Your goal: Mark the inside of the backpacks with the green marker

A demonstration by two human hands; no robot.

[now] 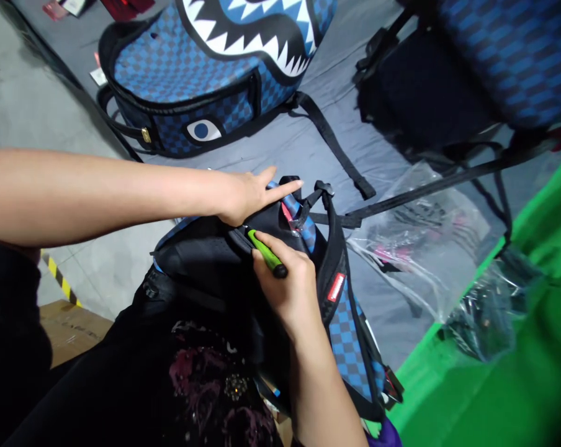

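Note:
A black and blue checkered backpack (350,341) rests against my body, its black padded side up and a shoulder strap with a red label on the right. My left hand (250,194) lies across the bag's upper part with fingers stretched and spread, pressing on the black fabric. In my right hand (287,273) is a slim tool with a green handle (265,251) and a black end cap. Its thin tip points into the black fabric just below my left hand; what it touches there is hidden. Beside my left fingertips are a black buckle (324,188) and webbing.
Behind lies another blue checkered backpack (182,81) with a shark-mouth print. A third checkered bag (508,62) is at upper right. Clear plastic bags (429,230) lie on the grey cloth (336,136), beside a green surface (494,397). A cardboard box (73,329) stands at lower left.

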